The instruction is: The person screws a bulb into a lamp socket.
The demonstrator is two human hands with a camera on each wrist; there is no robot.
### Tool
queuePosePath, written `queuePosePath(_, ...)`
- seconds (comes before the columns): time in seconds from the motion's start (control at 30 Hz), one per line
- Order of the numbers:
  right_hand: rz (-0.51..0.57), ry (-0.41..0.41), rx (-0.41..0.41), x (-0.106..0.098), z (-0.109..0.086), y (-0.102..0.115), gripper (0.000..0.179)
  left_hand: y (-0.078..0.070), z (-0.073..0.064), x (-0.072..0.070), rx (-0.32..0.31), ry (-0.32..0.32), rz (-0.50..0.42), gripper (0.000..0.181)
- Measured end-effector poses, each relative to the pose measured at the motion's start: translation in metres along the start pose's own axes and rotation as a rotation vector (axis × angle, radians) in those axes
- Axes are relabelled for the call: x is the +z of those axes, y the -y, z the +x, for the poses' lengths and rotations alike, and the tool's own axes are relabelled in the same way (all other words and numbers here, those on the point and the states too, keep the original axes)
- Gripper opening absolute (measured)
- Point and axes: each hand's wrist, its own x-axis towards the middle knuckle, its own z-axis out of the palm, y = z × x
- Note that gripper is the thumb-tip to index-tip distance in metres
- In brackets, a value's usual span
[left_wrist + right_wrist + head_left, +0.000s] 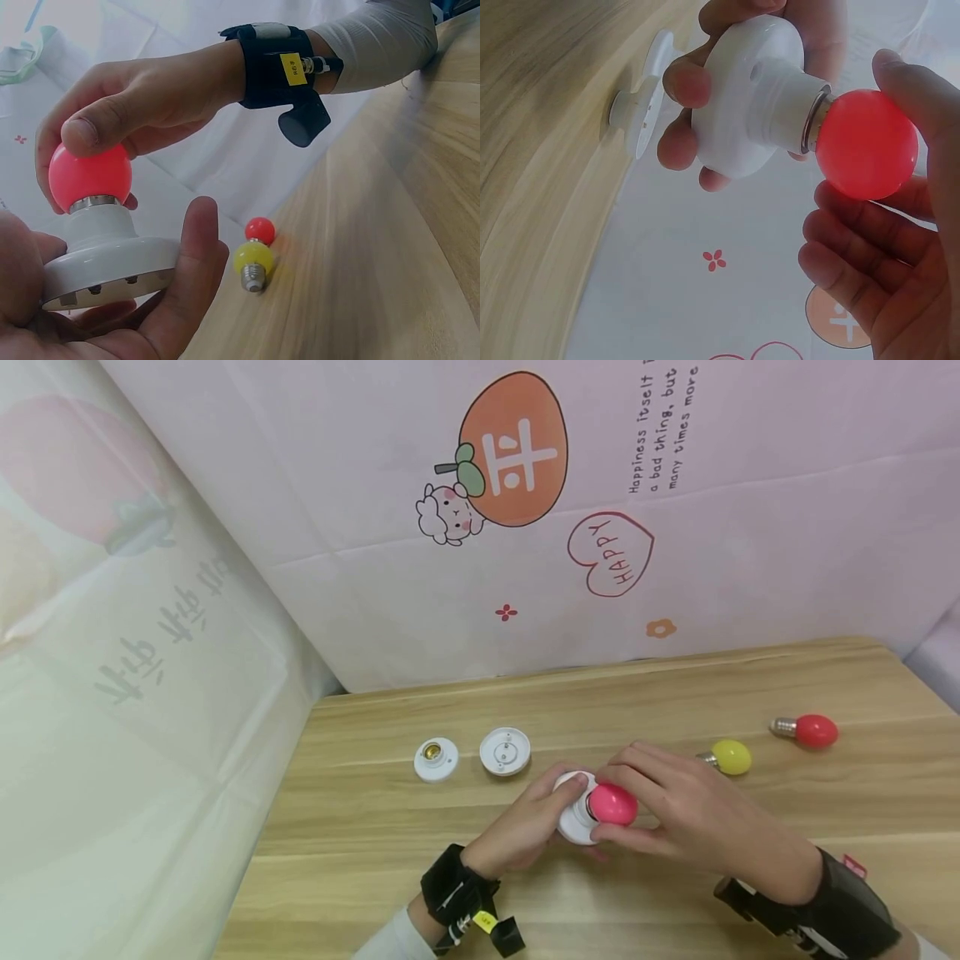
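Observation:
My left hand [521, 828] grips a round white lamp holder [112, 262] by its wide base, thumb on the upper face and fingers beneath. A pinkish-red light bulb [617, 805] sits at the holder's mouth, its metal cap mostly inside, with a thin band of metal showing in the right wrist view. My right hand [686, 806] holds the bulb's round glass between thumb and fingers. Both hands are raised over the table, and the bulb points rightward from the holder in the head view.
On the wooden table [360, 877] lie another white lamp holder [442, 766], socket up, and one turned underside up [506, 752]. Toward the right rest a yellow bulb [731, 757] and a red bulb [816, 731]. A printed cloth [375, 610] hangs behind the table.

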Motion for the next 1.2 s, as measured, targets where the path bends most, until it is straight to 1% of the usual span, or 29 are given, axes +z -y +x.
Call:
queuePosePath(0.2,-0.015,-0.013,-0.008,0.002,-0.001,0.000,0.050,0.001,-0.001,0.000,-0.002,0.006,0.009,0.037)
queuePosePath(0.4,-0.033,0.005,0.015,0.005,-0.003,-0.001,0.052,0.000,0.000,0.000,-0.004,0.001,0.019,0.037)
queuePosePath(0.53,-0.037,0.024,0.030,0.004,-0.003,-0.001,0.064,0.000,0.000,0.000,-0.010,-0.043,0.057,0.038)
queuePosePath(0.6,-0.035,0.026,0.023,0.003,-0.003,-0.002,0.070,0.000,-0.001,0.000,-0.018,-0.068,0.071,0.040)
queuePosePath(0.63,-0.033,0.025,0.014,0.002,-0.002,-0.002,0.073,0.000,0.000,0.000,-0.021,-0.079,0.077,0.041)
queuePosePath(0.73,-0.017,0.034,-0.004,-0.002,0.000,-0.002,0.077,0.000,-0.001,0.000,-0.023,-0.076,0.070,0.042)
queuePosePath(0.83,0.020,0.035,-0.040,-0.007,0.003,0.000,0.079,-0.001,-0.001,-0.001,-0.009,-0.049,0.065,0.041)
queuePosePath(0.93,0.050,0.027,-0.094,-0.012,0.008,0.003,0.079,-0.001,-0.001,-0.002,0.005,-0.012,0.048,0.039)
queuePosePath(1.07,0.067,0.031,-0.158,-0.016,0.012,0.007,0.072,-0.001,-0.001,-0.003,0.018,-0.003,0.043,0.037)
queuePosePath(1.2,0.080,0.051,-0.184,-0.018,0.013,0.009,0.062,0.000,0.000,-0.002,0.039,-0.003,0.033,0.034)
